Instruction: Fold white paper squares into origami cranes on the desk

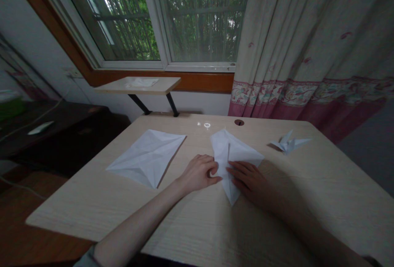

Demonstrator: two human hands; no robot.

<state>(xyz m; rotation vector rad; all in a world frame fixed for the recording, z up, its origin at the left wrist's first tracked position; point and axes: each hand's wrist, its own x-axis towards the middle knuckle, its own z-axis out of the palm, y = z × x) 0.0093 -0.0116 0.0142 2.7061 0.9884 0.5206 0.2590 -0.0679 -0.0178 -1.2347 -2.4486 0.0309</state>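
A pale wooden table [187,222] occupies the near ground, with the person's two forearms reaching over it from the near edge. A partly folded white paper [243,150] lies on the table, right of centre, between and beneath the hands. Its long axis runs near to far, the far end leaning slightly left; its sharp tip points toward the person, while the broader far part spreads to a corner at right. A straight fold edge follows this axis. The left hand [200,172] has curled fingers, thumb and forefinger at the paper's left edge; whether they pinch it cannot be told. The right hand [252,181] lies palm down, fingers extended across the fold. Well apart at left rests a creased, spread sheet [149,156]; at right, a folded paper bird [288,144]. Farther off are a raised shelf [113,88], a patterned curtain [289,33] and a window [203,20].
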